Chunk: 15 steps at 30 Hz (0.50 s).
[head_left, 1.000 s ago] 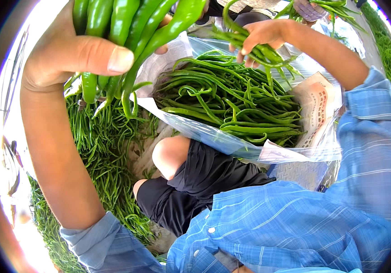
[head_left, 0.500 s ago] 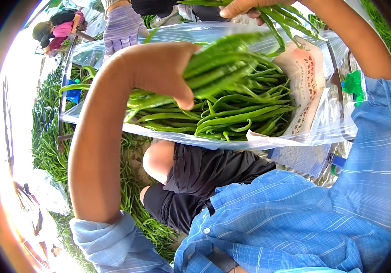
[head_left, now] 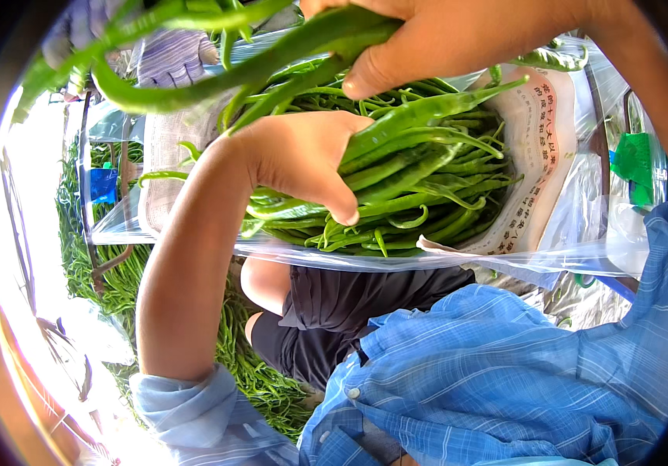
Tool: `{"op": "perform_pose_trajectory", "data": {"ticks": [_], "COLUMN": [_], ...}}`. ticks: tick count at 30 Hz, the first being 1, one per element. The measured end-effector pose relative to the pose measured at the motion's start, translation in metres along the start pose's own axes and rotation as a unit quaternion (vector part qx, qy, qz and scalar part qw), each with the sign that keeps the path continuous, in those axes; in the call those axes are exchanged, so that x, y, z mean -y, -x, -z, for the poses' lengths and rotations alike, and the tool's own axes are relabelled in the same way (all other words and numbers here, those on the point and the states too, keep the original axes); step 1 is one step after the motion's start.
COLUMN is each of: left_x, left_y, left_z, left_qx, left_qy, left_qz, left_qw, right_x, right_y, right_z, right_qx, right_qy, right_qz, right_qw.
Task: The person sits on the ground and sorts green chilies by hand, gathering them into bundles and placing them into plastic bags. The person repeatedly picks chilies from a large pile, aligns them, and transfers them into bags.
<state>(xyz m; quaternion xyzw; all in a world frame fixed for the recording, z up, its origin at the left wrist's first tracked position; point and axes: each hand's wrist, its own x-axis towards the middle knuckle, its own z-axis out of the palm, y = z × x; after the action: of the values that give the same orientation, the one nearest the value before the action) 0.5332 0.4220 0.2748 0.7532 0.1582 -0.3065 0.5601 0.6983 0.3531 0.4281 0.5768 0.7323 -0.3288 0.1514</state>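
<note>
My left hand [head_left: 303, 159] is closed around a bunch of long green chili peppers [head_left: 419, 147], low over the pile in the lined container. My right hand [head_left: 458, 43] reaches in from the upper right above it, with green chilies [head_left: 256, 66] in its grip that stick out to the left. Its far fingers are cut off by the upper edge. Under both hands lies a heap of chilies [head_left: 458, 210], laid mostly lengthwise, inside a clear plastic liner [head_left: 334, 260] with printed paper [head_left: 540, 155] along its right side.
At the upper left are a co-worker's striped gloved hands [head_left: 175, 58], one partly behind chilies. More chilies [head_left: 272, 388] cover the ground at left and below. A metal frame [head_left: 85, 179] holds the liner, with blue tape [head_left: 103, 185] at left and green tape [head_left: 633, 167] at right.
My right hand has come down and left with its chilies, now nearer the camera. My left hand has shifted slightly right and lower with its bunch. The gloved hand has moved left.
</note>
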Motion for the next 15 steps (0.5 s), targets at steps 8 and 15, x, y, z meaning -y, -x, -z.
{"op": "perform_pose_trajectory", "data": {"ticks": [8, 15], "left_x": [-0.015, 0.016], "left_y": [-0.089, -0.125], "left_z": [-0.047, -0.091], "left_qx": [0.128, 0.127], "left_qy": [0.030, 0.075], "left_qz": [0.042, 0.022], "left_qw": [0.990, 0.989], "right_x": [-0.012, -0.014], "right_y": [-0.009, -0.034], "right_z": [-0.008, -0.018], "right_qx": [0.016, 0.046], "right_qy": [0.068, 0.094], "right_qz": [0.054, 0.087], "right_qw": [0.996, 0.991]}}
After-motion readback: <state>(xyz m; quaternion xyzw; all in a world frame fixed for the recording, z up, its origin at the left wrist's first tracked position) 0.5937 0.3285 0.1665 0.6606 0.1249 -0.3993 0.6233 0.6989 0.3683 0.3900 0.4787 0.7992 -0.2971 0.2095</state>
